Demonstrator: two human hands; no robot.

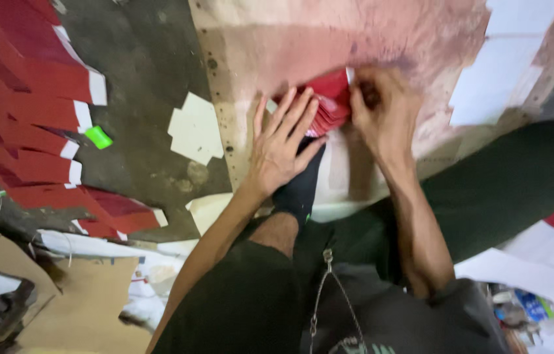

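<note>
**A:** Where do the hands sit?

**B:** Both are close together just above the middle of the view. The left hand (281,145) lies flat with its fingers spread, pressing down on the small stack of red paper sheets (327,103). The fingertips point toward one o'clock and rest on the stack's left part.

**A:** And the other one?

**B:** The right hand (382,111) is at the stack's three o'clock edge, fingers curled in and bunched on the sheets there. It looks like a pinch on the edge, though the fingertips are blurred and I cannot tell how many sheets they take.

**A:** What is the stack lying on?

**B:** On a pale board stained pink and red (303,39), which fills the twelve o'clock part of the view. At six o'clock from the left hand, just under its palm, is a foot in a black sock (300,187). The person's leg in dark green trousers (506,177) stretches off toward three o'clock.

**A:** Anything else around?

**B:** At nine to ten o'clock a long fan of overlapped red paper sheets with white ends (28,111) lies on the dark grey floor (146,59). Beside it is a small bright green piece (98,137), and near the board's left edge some cream card offcuts (195,128). Brown cardboard (87,308) lies at seven o'clock.
</note>
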